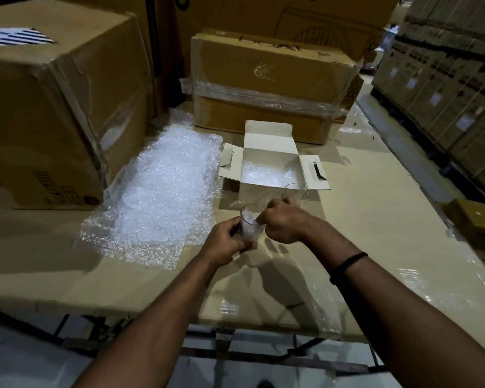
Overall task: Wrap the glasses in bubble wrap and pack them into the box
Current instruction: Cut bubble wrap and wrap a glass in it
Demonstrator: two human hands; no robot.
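A clear drinking glass is held upright above the cardboard work surface, in front of the white box. My left hand grips its lower body. My right hand pinches its rim on the right side. Something pale shows inside the glass, perhaps bubble wrap. A second clear glass stands just behind my right hand, against the box's front right corner. The box is open, flaps spread, with bubble wrap in its bottom. A large sheet of bubble wrap lies flat to the left.
A big brown carton stands at the left, a film-wrapped carton behind the box. Stacked cartons line the right side. A small brown box sits at the right edge. The surface's front edge runs under my forearms.
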